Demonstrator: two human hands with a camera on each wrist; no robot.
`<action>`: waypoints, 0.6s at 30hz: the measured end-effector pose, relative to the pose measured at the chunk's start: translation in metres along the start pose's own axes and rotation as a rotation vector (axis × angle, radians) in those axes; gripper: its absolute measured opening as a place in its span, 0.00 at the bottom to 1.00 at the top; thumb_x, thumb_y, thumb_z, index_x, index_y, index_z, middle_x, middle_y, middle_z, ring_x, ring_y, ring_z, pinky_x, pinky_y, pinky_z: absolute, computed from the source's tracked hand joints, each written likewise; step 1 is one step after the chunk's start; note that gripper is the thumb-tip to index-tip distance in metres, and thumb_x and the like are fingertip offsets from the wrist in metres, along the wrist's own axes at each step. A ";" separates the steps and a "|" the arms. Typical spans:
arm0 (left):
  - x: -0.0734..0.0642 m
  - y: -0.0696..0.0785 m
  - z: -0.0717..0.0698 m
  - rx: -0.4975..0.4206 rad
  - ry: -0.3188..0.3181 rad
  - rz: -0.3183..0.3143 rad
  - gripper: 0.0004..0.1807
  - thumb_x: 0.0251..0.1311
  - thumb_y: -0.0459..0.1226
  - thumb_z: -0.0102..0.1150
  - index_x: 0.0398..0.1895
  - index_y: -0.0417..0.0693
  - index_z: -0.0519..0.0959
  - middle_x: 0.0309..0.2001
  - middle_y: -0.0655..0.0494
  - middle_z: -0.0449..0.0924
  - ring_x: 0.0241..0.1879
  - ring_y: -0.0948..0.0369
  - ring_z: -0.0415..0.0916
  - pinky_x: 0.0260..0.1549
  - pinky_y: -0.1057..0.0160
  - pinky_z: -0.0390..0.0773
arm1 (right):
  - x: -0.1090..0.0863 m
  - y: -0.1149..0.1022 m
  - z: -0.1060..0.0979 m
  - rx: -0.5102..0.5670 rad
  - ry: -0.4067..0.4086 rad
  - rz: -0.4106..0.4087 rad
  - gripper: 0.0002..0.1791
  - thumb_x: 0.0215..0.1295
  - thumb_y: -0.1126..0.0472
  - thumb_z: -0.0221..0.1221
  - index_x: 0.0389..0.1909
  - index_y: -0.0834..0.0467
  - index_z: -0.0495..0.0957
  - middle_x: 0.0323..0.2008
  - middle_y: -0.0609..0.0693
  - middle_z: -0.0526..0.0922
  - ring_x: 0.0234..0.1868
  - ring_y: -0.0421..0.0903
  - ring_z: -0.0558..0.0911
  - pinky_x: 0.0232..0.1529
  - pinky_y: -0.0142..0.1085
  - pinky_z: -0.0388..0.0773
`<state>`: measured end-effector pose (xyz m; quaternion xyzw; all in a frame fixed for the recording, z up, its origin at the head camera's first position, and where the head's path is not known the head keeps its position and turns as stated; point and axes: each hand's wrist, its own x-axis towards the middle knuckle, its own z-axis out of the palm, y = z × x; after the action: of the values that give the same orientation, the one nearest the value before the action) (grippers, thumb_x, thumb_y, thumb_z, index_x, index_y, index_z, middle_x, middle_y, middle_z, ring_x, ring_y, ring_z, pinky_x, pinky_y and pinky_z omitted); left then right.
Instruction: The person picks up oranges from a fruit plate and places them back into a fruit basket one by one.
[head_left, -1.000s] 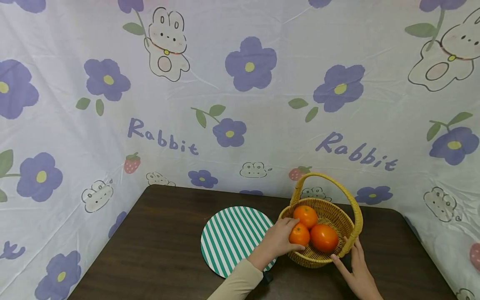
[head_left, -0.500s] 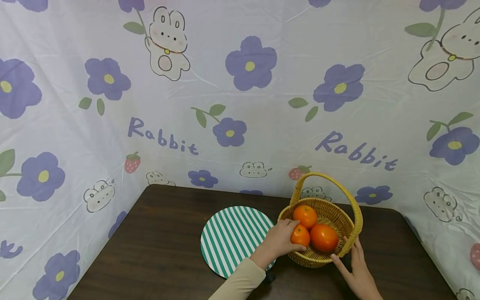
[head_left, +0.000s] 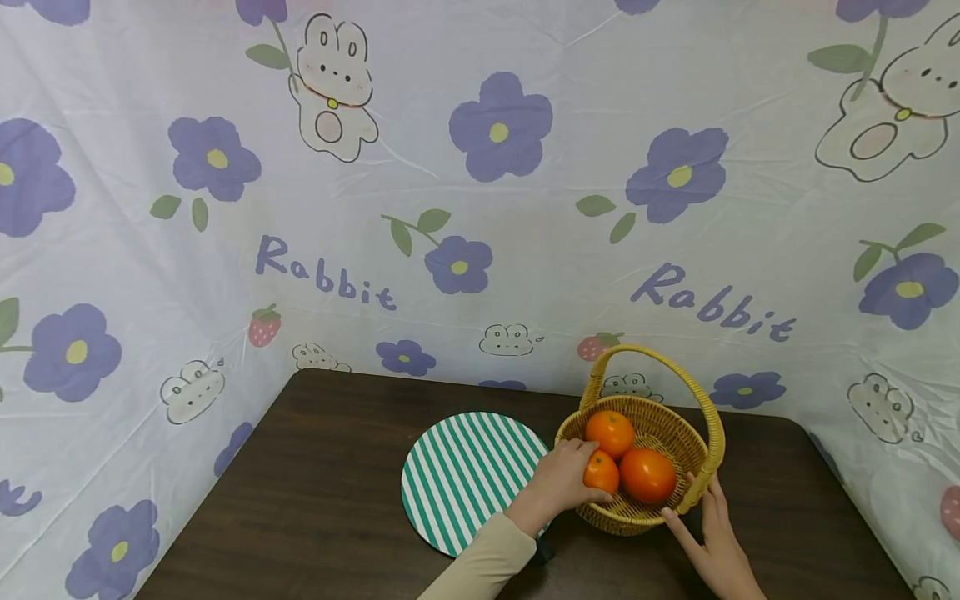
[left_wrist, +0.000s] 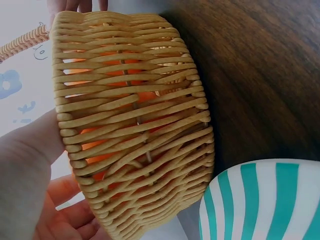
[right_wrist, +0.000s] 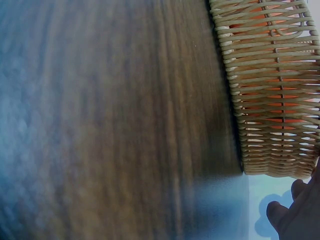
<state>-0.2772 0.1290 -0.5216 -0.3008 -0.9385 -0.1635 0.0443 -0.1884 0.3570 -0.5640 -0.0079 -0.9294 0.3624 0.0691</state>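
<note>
My left hand (head_left: pixel 558 479) reaches over the near left rim of a wicker basket (head_left: pixel 626 527) and grips an orange (head_left: pixel 602 472) lying inside. Behind it sits a second orange (head_left: pixel 610 433); to its right is a redder, rounded fruit (head_left: pixel 648 476) whose kind I cannot tell. In the left wrist view, the basket's woven side (left_wrist: pixel 135 125) hides most of the fruit. At the basket's right, near the foot of its arched handle (head_left: pixel 716 429), my right hand (head_left: pixel 716 546) holds the rim, with the thumb on the near side. Part of its fingers is hidden by the basket.
Left of the basket, a round green-and-white striped mat (head_left: pixel 468 483) lies on the dark wooden table (head_left: pixel 300 492). A small black object (head_left: pixel 542 552) is by the left wrist. Behind the table hangs a cloth (head_left: pixel 555 250) printed with flowers and rabbits.
The left hand and its sleeve have shifted slightly right, covering a little more of the gripped orange. The basket, the other fruit and the right hand stay where they were.
</note>
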 end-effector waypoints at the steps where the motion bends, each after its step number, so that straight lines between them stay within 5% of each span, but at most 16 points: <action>1: 0.000 0.000 0.000 0.003 -0.001 -0.001 0.42 0.44 0.61 0.65 0.63 0.53 0.68 0.54 0.57 0.74 0.52 0.60 0.71 0.44 0.65 0.76 | 0.000 0.000 0.000 -0.001 0.000 0.000 0.44 0.68 0.42 0.48 0.73 0.55 0.34 0.70 0.51 0.17 0.69 0.70 0.37 0.49 0.72 0.54; 18: 0.002 -0.001 0.001 -0.029 0.005 -0.009 0.43 0.44 0.60 0.66 0.64 0.53 0.68 0.56 0.57 0.72 0.53 0.61 0.70 0.46 0.65 0.75 | 0.001 0.000 0.001 0.006 0.010 -0.019 0.44 0.68 0.44 0.48 0.73 0.56 0.35 0.70 0.51 0.16 0.69 0.70 0.37 0.49 0.72 0.55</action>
<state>-0.2796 0.1295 -0.5230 -0.2968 -0.9372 -0.1782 0.0414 -0.1893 0.3567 -0.5643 -0.0006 -0.9280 0.3644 0.0775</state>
